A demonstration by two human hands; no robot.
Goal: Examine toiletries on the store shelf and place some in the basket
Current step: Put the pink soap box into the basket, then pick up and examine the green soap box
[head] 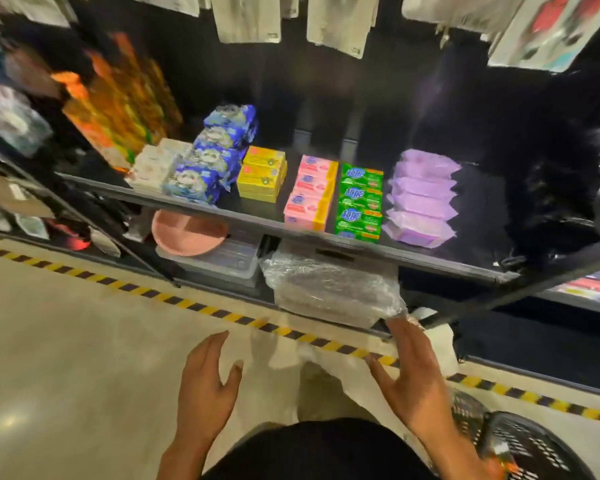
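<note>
A: Hands?
B: Left hand (205, 386) and right hand (413, 379) are low over the floor (66, 341), palms roughly facing. Fingers (400, 329) spread wide, gripping nothing I can confirm. Reads as between picks, both free to reach.

A: Stock?
B: On the shelf (257, 218): yellow boxes (262, 174), pink boxes (310, 192), green boxes (359, 202) and purple packs (423, 199), rowed labels-up. Likely laid that way for reading and lifting. Basket (534, 445) just beside the right forearm, handy for a drop.

A: Unclear?
B: Pale filmy sheet (323, 362) between the hands, blurred; whether either hand touches it, cannot tell. Right fingertips near the wrapped bundle (329, 289) below; contact uncertain. Basket cut off by the frame edge, contents unreadable; standing or carried, unknown.
</note>
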